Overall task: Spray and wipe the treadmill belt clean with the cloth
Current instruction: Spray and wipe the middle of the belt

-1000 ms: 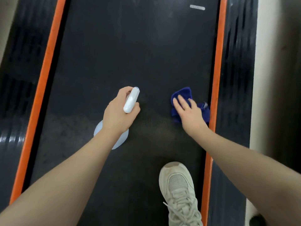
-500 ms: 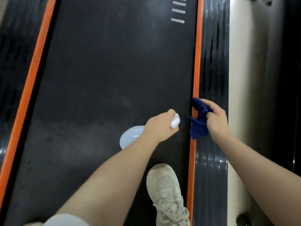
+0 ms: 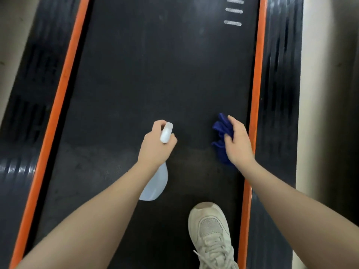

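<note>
My left hand covers the neck and trigger of the spray bottle, and my forearm hides part of its pale body. My right hand hides much of the blue cloth, so I cannot tell how it is folded. My white sneaker is cut off at the heel by the bottom edge. The ribbed side rails are smeared with blur. The treadmill belt runs out of view at the top.

A gym or home workout spot: a treadmill belt with orange side rails.
</note>
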Available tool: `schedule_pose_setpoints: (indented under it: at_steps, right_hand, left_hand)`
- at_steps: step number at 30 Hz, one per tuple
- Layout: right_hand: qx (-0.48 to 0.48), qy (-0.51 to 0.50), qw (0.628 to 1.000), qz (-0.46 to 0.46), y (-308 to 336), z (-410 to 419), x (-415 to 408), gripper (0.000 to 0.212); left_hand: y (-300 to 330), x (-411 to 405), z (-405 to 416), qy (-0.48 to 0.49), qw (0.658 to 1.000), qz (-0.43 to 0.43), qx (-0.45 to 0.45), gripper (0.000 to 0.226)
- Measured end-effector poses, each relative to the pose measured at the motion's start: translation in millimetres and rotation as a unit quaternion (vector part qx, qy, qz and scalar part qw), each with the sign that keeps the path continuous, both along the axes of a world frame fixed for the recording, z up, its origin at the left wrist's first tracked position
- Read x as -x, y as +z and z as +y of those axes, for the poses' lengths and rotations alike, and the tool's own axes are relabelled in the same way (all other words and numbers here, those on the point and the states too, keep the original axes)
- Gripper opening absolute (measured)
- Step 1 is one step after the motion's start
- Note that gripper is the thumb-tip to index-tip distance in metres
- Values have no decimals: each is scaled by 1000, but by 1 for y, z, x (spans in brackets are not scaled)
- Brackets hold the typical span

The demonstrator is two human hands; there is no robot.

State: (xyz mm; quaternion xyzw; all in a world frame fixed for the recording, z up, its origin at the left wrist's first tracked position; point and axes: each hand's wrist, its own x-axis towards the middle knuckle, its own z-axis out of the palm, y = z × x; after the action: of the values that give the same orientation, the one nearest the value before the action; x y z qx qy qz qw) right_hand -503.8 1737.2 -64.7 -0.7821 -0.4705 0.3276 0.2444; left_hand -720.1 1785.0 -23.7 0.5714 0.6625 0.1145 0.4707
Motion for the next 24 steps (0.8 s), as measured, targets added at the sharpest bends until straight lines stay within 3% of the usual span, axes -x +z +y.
schedule_pose_setpoints:
  at_steps: [5, 6, 9, 10, 12, 14, 16, 19, 21, 22, 24]
  right_hand:
    - [-39, 131, 988, -76, -28, 12, 50, 48]
    - [-43, 216, 972, -79, -30, 15, 70, 50]
    - [-64, 473, 871, -118, -44, 39, 115, 54]
    - [-95, 490, 854, -146, -46, 57, 120, 53]
    - [-105, 418, 882, -189, -52, 93, 121, 52]
    - [-45, 362, 905, -220, -51, 108, 123, 56]
    - [-56, 368, 906, -200, -45, 93, 129, 58]
    - [-122, 530, 821, -171, -48, 46, 122, 60]
    - [-150, 569, 785, -197, -54, 50, 107, 58]
    - [-156, 539, 798, -222, -54, 64, 103, 56]
    - [-110, 418, 863, -261, -55, 96, 103, 59]
  left_hand:
    - [4, 16, 12, 83, 995, -26, -42, 32]
    - [5, 19, 14, 95, 993, -29, -56, 32]
    - [10, 32, 21, 109, 990, -23, -92, 32]
    - [10, 36, 24, 110, 989, -17, -98, 32]
    - [9, 44, 28, 132, 985, -11, -106, 33]
    - [7, 51, 30, 166, 980, -15, -106, 33]
    - [7, 56, 30, 187, 977, -20, -104, 33]
    - [5, 64, 31, 201, 973, -29, -107, 33]
    - [5, 65, 30, 202, 973, -41, -104, 34]
    - [5, 64, 31, 195, 974, -48, -102, 34]
    - [4, 63, 30, 176, 978, -56, -96, 32]
